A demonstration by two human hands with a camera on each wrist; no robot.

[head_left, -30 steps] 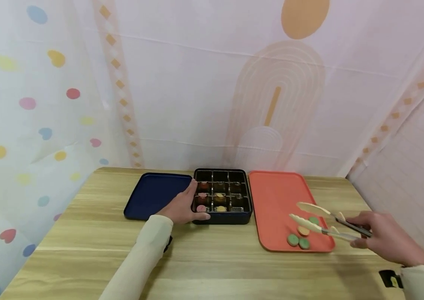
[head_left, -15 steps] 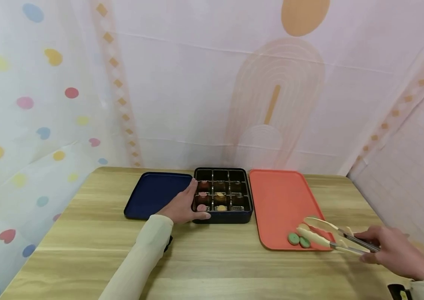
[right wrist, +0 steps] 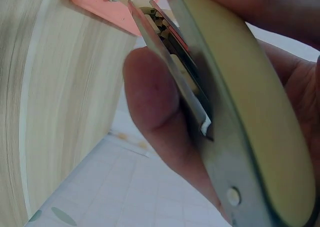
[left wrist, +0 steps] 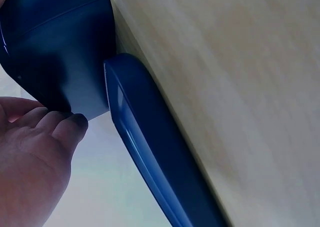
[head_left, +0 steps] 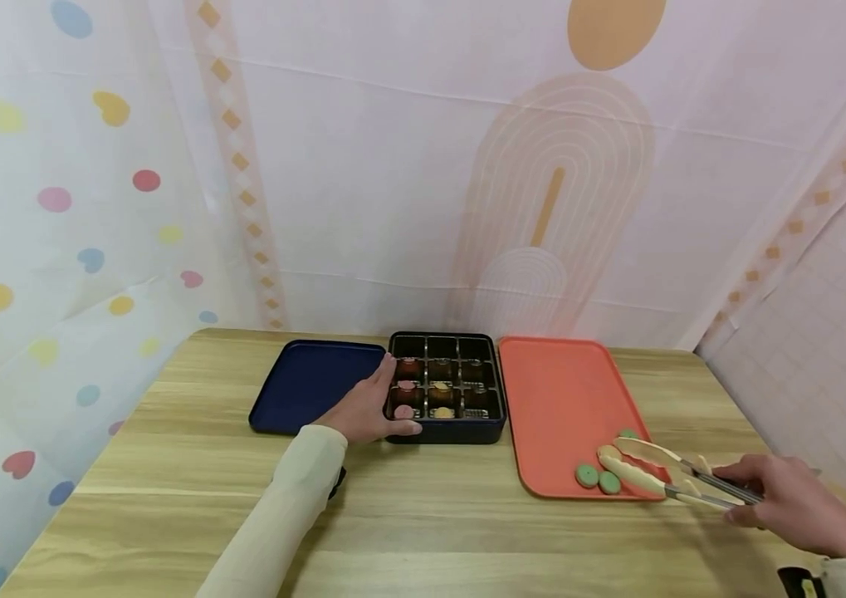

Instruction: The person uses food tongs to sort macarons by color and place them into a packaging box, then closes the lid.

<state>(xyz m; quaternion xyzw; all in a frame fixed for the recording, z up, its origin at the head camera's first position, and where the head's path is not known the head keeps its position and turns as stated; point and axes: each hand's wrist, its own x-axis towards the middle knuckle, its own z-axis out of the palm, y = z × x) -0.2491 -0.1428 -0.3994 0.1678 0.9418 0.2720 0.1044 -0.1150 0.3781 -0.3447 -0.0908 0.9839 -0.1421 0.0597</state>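
Observation:
My left hand (head_left: pixel 366 411) holds the near left corner of a dark blue box (head_left: pixel 460 431), thumb along the front and fingers on the left side. In the left wrist view, bent fingers rest against the box wall (left wrist: pixel 80 62). Pink macarons (head_left: pixel 403 412) fill the box's left column and yellow macarons (head_left: pixel 442 413) lie in the middle one. My right hand (head_left: pixel 789 502) grips metal tongs (head_left: pixel 714 480) with cream tips. Those tips are spread about a beige macaron (head_left: pixel 608 453) on the red tray (head_left: pixel 560 399). Green macarons (head_left: pixel 586 476) lie close by, one partly hidden behind the tongs.
A dark blue lid (head_left: pixel 310 386) lies left of the box, its edge close to the box wall. The wooden table (head_left: pixel 408 531) ends at a patterned fabric backdrop (head_left: pixel 363 208). The red tray stands just right of the box.
My right hand and the tongs have moved right and toward me, then slightly, bringing the tips low around the beige macaron. The left hand stays on the box.

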